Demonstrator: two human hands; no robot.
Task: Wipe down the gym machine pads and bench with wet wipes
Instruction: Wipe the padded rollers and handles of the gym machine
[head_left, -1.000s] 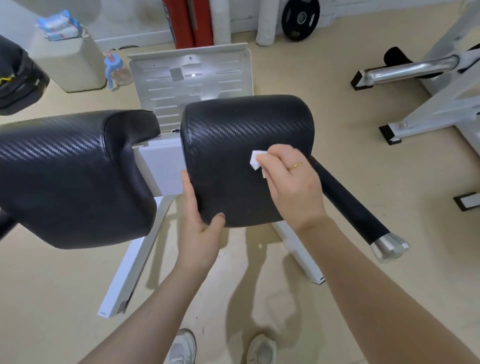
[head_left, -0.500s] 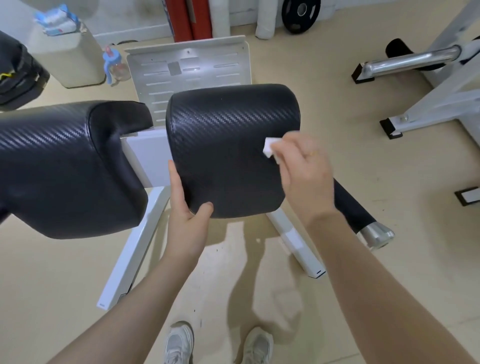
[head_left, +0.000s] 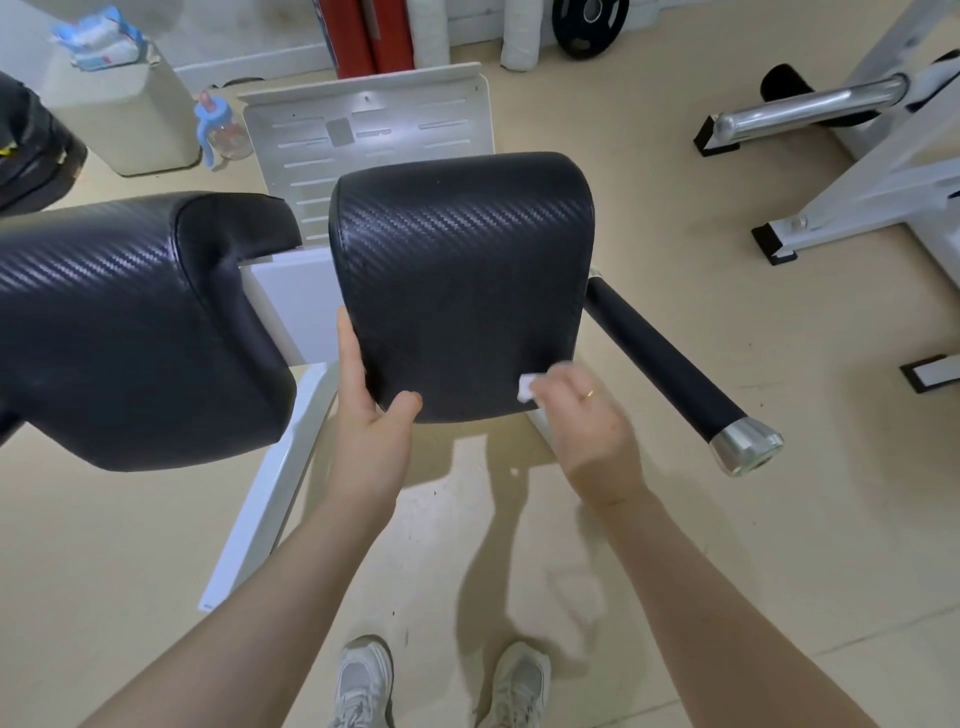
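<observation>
Now the left hand clamps the right pad's near-left corner while the right hand, its grip pinching a folded wet wipe, works the lower edge; overlapping passes with firm pressure would serve best.

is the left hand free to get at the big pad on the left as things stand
Probably yes. The left hand grips the near-left corner of the right pad, and the left pad sits just beside it with only an open gap between; it would have to let go first.
</observation>
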